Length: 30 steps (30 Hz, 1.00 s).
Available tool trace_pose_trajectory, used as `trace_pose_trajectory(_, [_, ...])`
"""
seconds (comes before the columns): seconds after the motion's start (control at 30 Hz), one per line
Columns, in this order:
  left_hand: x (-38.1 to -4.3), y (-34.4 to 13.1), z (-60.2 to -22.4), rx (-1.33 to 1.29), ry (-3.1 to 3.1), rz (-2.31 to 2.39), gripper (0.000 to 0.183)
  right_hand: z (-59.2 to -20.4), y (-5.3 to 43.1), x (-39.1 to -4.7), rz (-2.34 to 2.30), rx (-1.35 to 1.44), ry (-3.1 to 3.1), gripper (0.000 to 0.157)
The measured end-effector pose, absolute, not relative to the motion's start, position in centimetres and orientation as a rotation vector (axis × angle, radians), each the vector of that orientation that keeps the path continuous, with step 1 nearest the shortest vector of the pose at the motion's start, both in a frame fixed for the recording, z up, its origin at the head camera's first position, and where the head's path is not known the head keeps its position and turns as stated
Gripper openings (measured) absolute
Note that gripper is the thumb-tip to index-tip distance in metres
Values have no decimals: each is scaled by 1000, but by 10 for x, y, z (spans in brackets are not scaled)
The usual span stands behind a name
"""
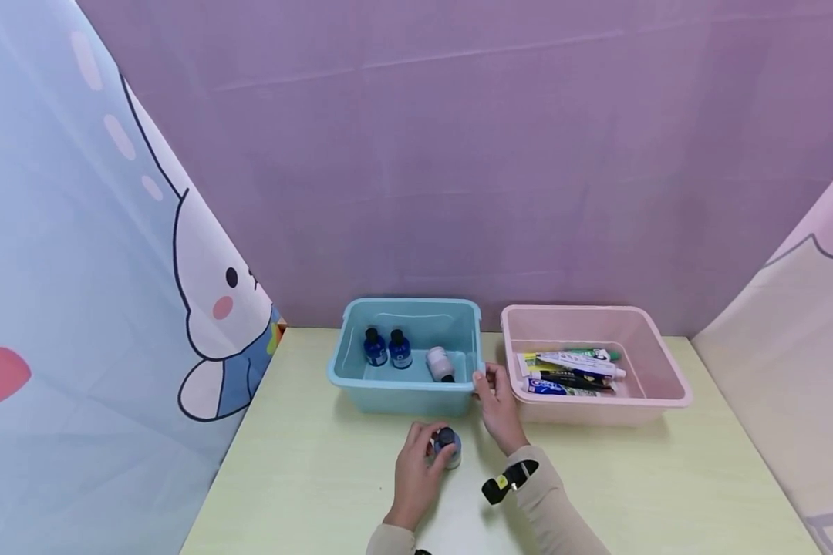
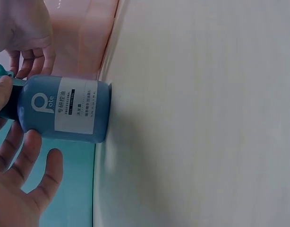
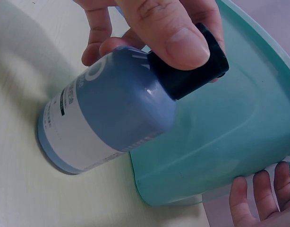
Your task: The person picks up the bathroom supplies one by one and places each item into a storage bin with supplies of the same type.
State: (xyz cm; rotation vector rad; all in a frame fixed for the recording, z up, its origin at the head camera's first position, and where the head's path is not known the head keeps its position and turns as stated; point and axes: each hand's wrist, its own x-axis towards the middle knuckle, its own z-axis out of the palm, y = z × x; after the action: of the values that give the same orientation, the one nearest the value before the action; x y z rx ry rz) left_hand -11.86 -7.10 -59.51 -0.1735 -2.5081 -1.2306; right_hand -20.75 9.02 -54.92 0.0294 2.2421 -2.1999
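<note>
A blue bottle (image 1: 454, 455) with a black cap and a white label stands on the table in front of the teal bin. My left hand (image 1: 414, 472) pinches it by the cap; in the left wrist view the lower fingers spread beside the bottle (image 2: 64, 109). At the teal bin's (image 1: 403, 400) right front corner, my right hand (image 1: 502, 415) grips the rim, thumb on top and fingers below, as the right wrist view also shows. Inside that bin two dark blue bottles (image 1: 400, 351) stand upright, and a white bottle (image 1: 440, 362) with a dark cap lies tilted.
A pink bin (image 1: 597, 412) stands right of the teal one, holding several toothpaste tubes (image 1: 576, 364). Both rest on a pale yellow-green table (image 1: 305, 478). Behind hangs a purple cloth (image 1: 444, 169), with printed cloths at either side.
</note>
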Motion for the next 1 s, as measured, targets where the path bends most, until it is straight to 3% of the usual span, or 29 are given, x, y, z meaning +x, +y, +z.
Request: trace_pose_trajectory(1.0, [-101,-102,-592,-68,-2456,-1341,34,-547,91,-209,-2182,38,2224,45])
